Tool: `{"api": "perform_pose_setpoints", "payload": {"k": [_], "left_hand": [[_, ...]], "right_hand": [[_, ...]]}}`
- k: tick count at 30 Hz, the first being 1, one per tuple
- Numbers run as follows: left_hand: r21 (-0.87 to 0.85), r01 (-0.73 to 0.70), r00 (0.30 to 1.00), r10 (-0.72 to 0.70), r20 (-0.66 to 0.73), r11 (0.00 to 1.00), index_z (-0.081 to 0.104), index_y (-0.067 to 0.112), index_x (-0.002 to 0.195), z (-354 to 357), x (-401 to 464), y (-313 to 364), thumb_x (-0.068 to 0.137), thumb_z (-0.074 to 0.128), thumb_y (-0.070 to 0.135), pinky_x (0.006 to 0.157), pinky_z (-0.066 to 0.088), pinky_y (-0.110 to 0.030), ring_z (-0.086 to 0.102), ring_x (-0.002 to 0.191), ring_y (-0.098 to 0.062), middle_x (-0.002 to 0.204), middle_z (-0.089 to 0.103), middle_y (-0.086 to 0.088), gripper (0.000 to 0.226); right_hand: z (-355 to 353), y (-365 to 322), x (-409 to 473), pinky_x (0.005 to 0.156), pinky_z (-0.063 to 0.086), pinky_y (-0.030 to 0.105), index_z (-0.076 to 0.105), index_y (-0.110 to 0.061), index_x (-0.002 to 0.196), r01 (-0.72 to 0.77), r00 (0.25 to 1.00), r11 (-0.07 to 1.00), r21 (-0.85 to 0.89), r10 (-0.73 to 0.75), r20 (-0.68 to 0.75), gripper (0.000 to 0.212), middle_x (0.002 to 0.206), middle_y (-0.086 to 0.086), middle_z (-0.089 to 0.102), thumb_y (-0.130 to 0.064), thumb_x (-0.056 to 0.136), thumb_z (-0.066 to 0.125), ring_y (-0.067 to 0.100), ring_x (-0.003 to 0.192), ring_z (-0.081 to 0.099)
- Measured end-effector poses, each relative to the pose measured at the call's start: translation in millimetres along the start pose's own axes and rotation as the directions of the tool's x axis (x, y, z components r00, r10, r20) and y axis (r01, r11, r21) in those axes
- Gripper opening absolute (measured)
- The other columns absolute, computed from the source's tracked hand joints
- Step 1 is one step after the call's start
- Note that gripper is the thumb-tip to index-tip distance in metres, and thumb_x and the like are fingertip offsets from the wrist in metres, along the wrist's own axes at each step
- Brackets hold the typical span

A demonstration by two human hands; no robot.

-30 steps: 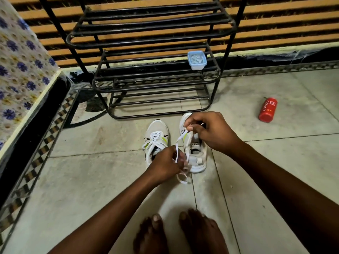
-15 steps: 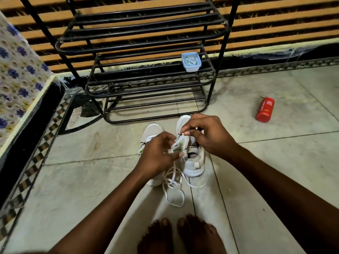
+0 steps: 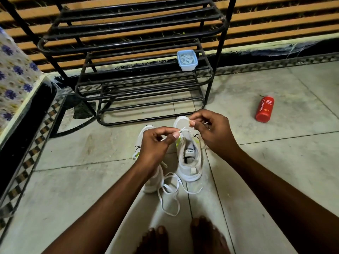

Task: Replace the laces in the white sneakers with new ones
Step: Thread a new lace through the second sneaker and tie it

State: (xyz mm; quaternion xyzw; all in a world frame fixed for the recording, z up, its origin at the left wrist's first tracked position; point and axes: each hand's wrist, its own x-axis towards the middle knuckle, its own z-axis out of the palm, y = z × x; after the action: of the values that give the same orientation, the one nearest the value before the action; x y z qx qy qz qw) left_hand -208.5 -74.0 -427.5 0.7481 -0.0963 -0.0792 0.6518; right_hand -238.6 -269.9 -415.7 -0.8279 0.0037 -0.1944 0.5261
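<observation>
Black metal shoe rack (image 3: 128, 57) fills the back, a small blue-lidded box (image 3: 187, 60) on one shelf. On the tiled floor (image 3: 275, 162), two white sneakers (image 3: 189, 158) sit side by side just before it, a red bottle (image 3: 264, 109) lying well off to the right. Left hand (image 3: 156, 143), grip pinched on the white lace (image 3: 169, 195) tip above the right-side shoe; the rest trails loose onto the floor. Right hand (image 3: 211, 129), grip pinched on another thin white end.

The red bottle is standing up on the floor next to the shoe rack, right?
Not quite. In the head view the red bottle is lying on its side, not standing. It is on the floor, to the right of the shoe rack.
</observation>
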Motion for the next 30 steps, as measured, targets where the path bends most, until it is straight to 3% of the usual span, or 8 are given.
{"api": "perform_pose_setpoints", "payload": {"k": [3, 7, 12, 17, 20, 24, 27, 30], "left_hand": [[0.083, 0.001, 1.000, -0.001, -0.001, 0.997, 0.082, 0.017, 0.089, 2, 16, -8, 0.090, 0.077, 0.011, 0.081, 0.057, -0.030, 0.074, 0.089, -0.010, 0.090, 0.079, 0.006, 0.007], [0.235, 0.077, 0.996, -0.083, 0.014, 0.969, 0.081, 0.015, 0.083, 10, 44, -19, 0.089, 0.075, 0.009, 0.083, 0.063, -0.043, 0.075, 0.080, -0.015, 0.081, 0.079, 0.004, 0.011], [0.324, 0.199, 0.980, -0.194, -0.047, 0.925, 0.079, 0.009, 0.072, 23, 78, -35, 0.083, 0.080, 0.006, 0.083, 0.063, -0.041, 0.076, 0.077, -0.016, 0.072, 0.077, -0.001, 0.012], [0.396, 0.199, 0.974, -0.226, 0.021, 0.896, 0.080, 0.006, 0.074, 33, 91, -51, 0.081, 0.077, -0.001, 0.081, 0.062, -0.031, 0.074, 0.075, -0.008, 0.075, 0.078, -0.001, 0.010], [0.442, 0.178, 0.977, -0.213, 0.031, 0.879, 0.081, 0.013, 0.074, 37, 91, -62, 0.081, 0.079, 0.006, 0.074, 0.057, -0.021, 0.069, 0.068, -0.001, 0.072, 0.076, 0.005, 0.010], [0.424, 0.109, 0.987, -0.147, 0.058, 0.899, 0.082, 0.011, 0.077, 38, 93, -66, 0.085, 0.076, 0.001, 0.071, 0.060, -0.025, 0.072, 0.066, -0.009, 0.071, 0.076, -0.001, 0.014], [0.479, 0.047, 0.990, -0.106, 0.097, 0.877, 0.083, 0.013, 0.078, 43, 92, -63, 0.087, 0.069, 0.000, 0.075, 0.061, -0.027, 0.073, 0.073, -0.012, 0.074, 0.077, 0.000, 0.021], [0.522, 0.058, 0.983, -0.140, 0.119, 0.851, 0.083, 0.013, 0.079, 49, 95, -61, 0.085, 0.070, 0.002, 0.084, 0.059, -0.029, 0.074, 0.082, -0.015, 0.077, 0.078, -0.001, 0.018]], "right_hand": [[3, 23, 4, 0.072, 0.056, 0.028, 0.071, -0.013, 0.094, -0.096, 0.994, 0.994, -0.048, 0.094, -0.053, 0.012, 0.081, -0.003, 0.070, -0.003, 0.088, 0.069, 0.010, 0.076, 0.065], [14, 51, 1, 0.084, 0.057, 0.037, 0.070, -0.009, 0.101, -0.161, 0.985, 0.966, -0.203, 0.169, 0.026, 0.028, 0.096, 0.003, 0.071, -0.004, 0.075, 0.080, 0.017, 0.086, 0.067], [35, 70, 3, 0.090, 0.054, 0.035, 0.068, -0.005, 0.116, -0.184, 0.957, 0.930, -0.319, 0.243, 0.156, 0.051, 0.110, 0.010, 0.067, -0.020, 0.070, 0.085, 0.024, 0.098, 0.066], [50, 80, 11, 0.067, 0.036, 0.028, 0.056, -0.008, 0.078, -0.202, 0.945, 0.871, -0.447, 0.294, 0.144, 0.022, 0.080, 0.007, 0.058, -0.017, 0.074, 0.075, 0.028, 0.076, 0.056], [52, 88, 12, 0.065, 0.045, 0.031, 0.064, 0.000, 0.075, -0.280, 0.938, 0.873, -0.399, 0.336, 0.079, 0.017, 0.075, 0.013, 0.065, -0.017, 0.074, 0.067, 0.030, 0.070, 0.060], [47, 96, 10, 0.094, 0.054, 0.032, 0.075, -0.002, 0.106, -0.409, 0.904, 0.867, -0.284, 0.427, -0.001, 0.027, 0.104, 0.011, 0.076, -0.012, 0.081, 0.072, 0.024, 0.099, 0.071], [41, 101, 13, 0.086, 0.050, 0.021, 0.080, -0.014, 0.095, -0.489, 0.868, 0.843, -0.223, 0.495, -0.033, 0.019, 0.094, -0.003, 0.078, -0.011, 0.077, 0.073, 0.013, 0.091, 0.072], [36, 101, 13, 0.083, 0.054, 0.026, 0.080, -0.023, 0.085, -0.590, 0.806, 0.801, -0.104, 0.591, -0.017, 0.020, 0.079, -0.014, 0.077, -0.010, 0.071, 0.075, 0.003, 0.081, 0.071]]}}
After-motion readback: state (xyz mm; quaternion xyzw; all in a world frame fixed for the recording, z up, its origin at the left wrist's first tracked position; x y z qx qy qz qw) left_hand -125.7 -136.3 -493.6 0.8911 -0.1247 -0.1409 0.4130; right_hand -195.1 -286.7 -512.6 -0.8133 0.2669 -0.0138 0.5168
